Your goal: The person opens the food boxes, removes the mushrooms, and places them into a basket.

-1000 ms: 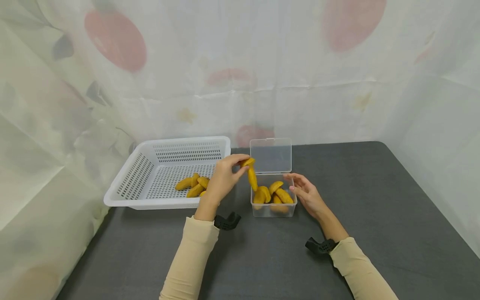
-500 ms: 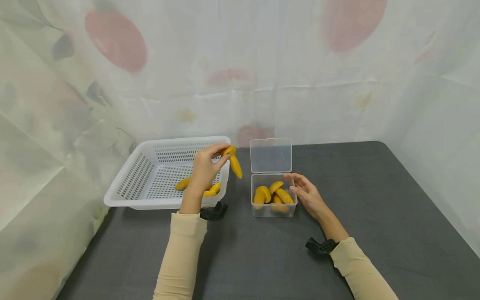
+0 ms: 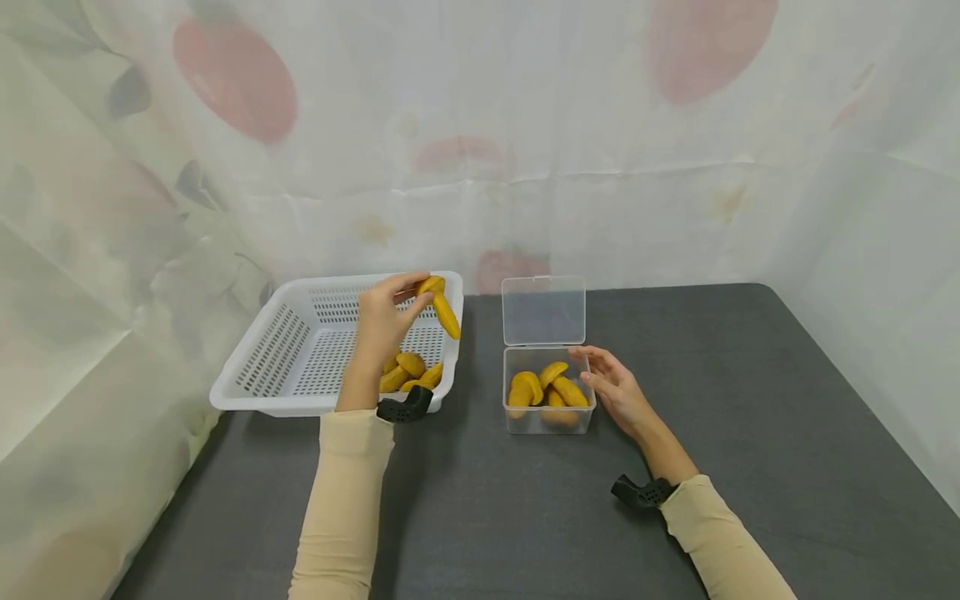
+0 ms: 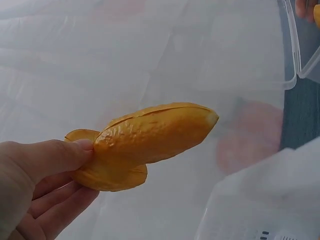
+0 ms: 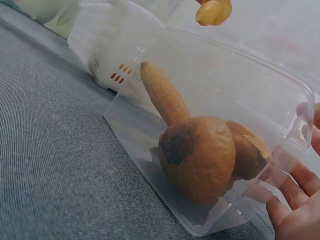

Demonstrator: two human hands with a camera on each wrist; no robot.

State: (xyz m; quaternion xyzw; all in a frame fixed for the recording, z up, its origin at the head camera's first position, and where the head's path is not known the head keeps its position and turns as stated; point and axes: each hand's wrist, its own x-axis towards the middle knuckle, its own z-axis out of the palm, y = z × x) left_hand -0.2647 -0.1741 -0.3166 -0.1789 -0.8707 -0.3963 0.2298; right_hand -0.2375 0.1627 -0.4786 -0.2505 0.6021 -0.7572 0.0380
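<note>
In the head view my left hand (image 3: 384,321) pinches a yellow mushroom (image 3: 446,315) above the right end of the white basket (image 3: 262,329). Thumb and fingers grip its cap end in the left wrist view, and the long stem (image 4: 160,132) points away from the palm. My right hand (image 3: 613,387) rests its relaxed fingers against the right side of a clear plastic box (image 3: 550,422). Several yellow mushrooms (image 3: 570,392) lie inside that box, seen large through its wall (image 5: 197,160) in the right wrist view.
More yellow mushrooms (image 3: 411,363) lie in the basket's right end, partly hidden by the left wrist. The box's lid (image 3: 543,310) stands raised at its back edge. Both containers are on a dark grey table (image 3: 480,500), with a printed curtain (image 3: 637,208) behind.
My left hand has moved left from over the box to over the basket, still pinching the mushroom. My right hand and the box have stayed in place.
</note>
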